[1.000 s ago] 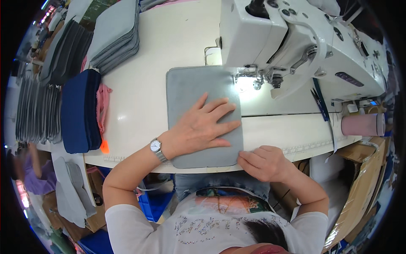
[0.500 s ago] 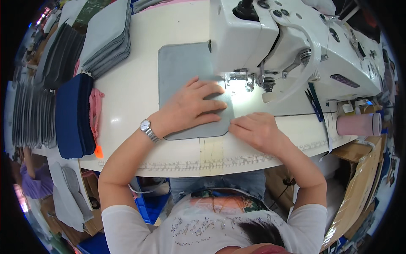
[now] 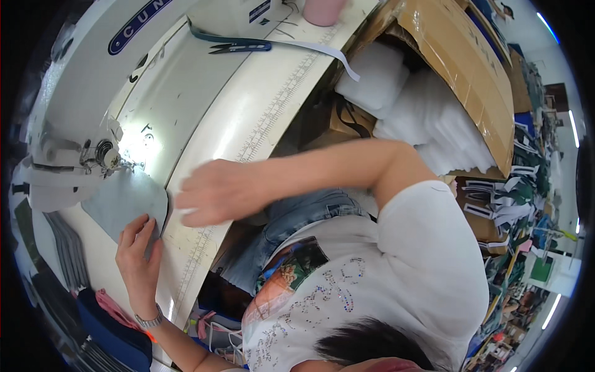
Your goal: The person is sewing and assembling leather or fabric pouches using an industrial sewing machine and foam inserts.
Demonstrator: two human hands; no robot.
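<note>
The grey rectangular piece (image 3: pixel 121 198) lies on the white table (image 3: pixel 183 260), partly under the lit presser foot of the white sewing machine (image 3: pixel 87 99). My left hand (image 3: pixel 139 248), wearing a steel watch, rests on the piece's near part with bent, separated fingers. My right hand (image 3: pixel 217 192) is raised beside the piece's right edge, over the table's ruler edge; its curled fingers are smeared by motion, so whether they hold anything is unclear.
Thread snips (image 3: pixel 238 47), a long strap (image 3: pixel 310 48) and a pink cup (image 3: pixel 324 9) lie along the far table. An open carton (image 3: pixel 458 56) of white padding stands at right. Navy pieces (image 3: pixel 121 328) and grey stacks (image 3: pixel 65 248) sit at left; distant people are small.
The view has swung sharply rightward. The grey piece moved farther toward the machine and turned under the foot. My right hand left the piece's corner and lifted; my left hand stays on the piece.
</note>
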